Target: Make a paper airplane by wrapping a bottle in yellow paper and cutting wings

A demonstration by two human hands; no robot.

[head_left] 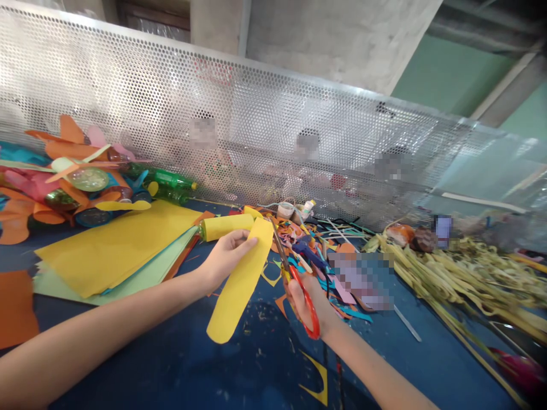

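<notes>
My left hand (228, 256) pinches a long strip of yellow paper (239, 290) near its upper half. The strip's lower end is rounded and hangs over the table. In my right hand (310, 299) is a pair of scissors with red handles (308, 302), and their blades reach the strip's upper right corner. Whether the blades are fully closed is hard to make out. Behind my left hand lies a bottle wrapped in yellow paper (226, 226). Curved yellow offcuts (318, 381) rest on the blue table (179, 353).
Stacked coloured sheets (115, 250) lie at left, below a pile of paper-and-bottle planes (81, 176). Paper scraps (299, 233) and a glue bottle (307, 209) are at centre back. Dried plant strips (461, 279) cover the right. A perforated metal panel (256, 114) stands behind.
</notes>
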